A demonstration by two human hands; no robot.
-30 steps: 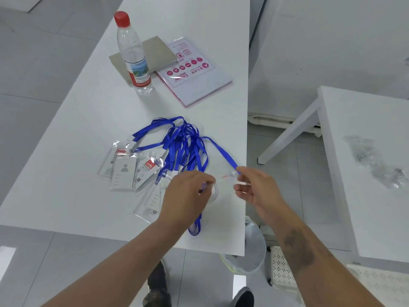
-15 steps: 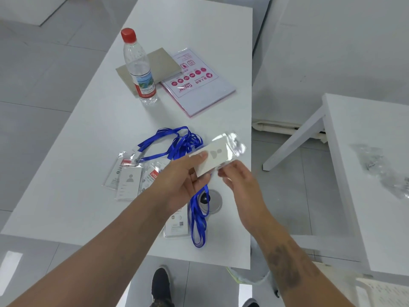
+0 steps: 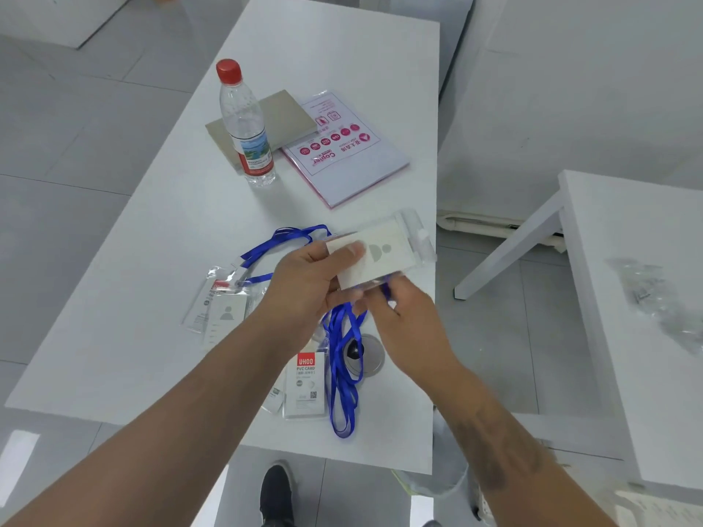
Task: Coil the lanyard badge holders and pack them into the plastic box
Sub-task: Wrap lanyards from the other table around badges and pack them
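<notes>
Here we have one badge holder (image 3: 382, 252) lifted off the table (image 3: 125, 283), above its right edge, card face up and tilted. Our left hand (image 3: 308, 287) pinches its near end, thumb on top and fingers curled beneath; our right hand (image 3: 403, 317) is curled at the lower edge, where the blue lanyard (image 3: 342, 359) leaves the holder, though we cannot tell just what its fingertips grip. The strap hangs down and trails in loose loops toward the near edge, past a packaged holder (image 3: 306, 386). More holders (image 3: 220, 306) lie by the left edge of the heap. No plastic box is in view.

To coil well, we judge we should keep the left pinch steady as an anchor, let the right hand draw the strap free of the other lanyards, then wind it flat and snug around the holder without twists, so the bundle stays compact for packing
</notes>
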